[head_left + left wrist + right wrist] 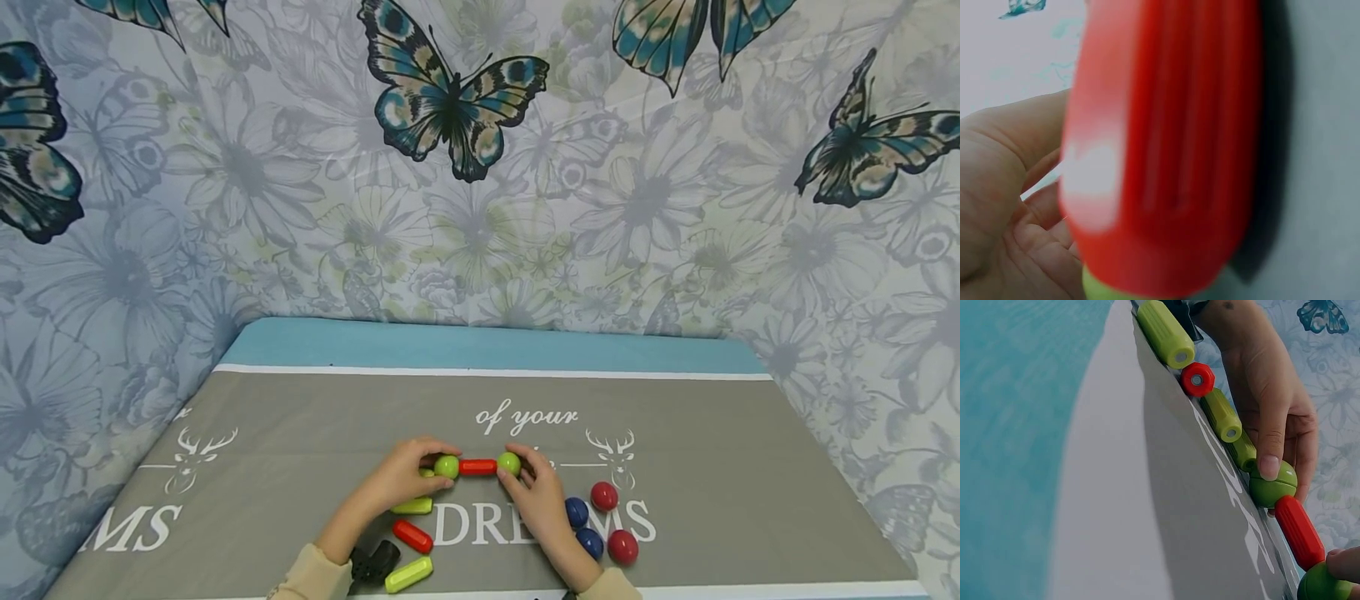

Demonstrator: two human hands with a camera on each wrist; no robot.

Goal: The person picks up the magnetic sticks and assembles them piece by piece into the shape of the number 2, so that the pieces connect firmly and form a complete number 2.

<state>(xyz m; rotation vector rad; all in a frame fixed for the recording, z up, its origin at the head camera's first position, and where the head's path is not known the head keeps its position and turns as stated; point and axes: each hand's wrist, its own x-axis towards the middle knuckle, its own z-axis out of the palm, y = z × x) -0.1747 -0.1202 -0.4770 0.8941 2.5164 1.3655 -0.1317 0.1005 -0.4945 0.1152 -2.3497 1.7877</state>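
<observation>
Butterfly-print backdrop (480,250) above; lower centre, left hand (401,473) and right hand (542,497) each pinch a green ball (447,467) touching one red rod (477,467), which uneven pulling could detach.

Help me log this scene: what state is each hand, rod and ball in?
Left hand: pinching left green ball
Right hand: pinching right green ball
Upper red rod: touching both green balls
Lower red rod: lying unheld
Yellow-green rods: two lying unheld, third partly hidden
Blue balls: side by side, unheld
Red balls: apart, unheld
</observation>
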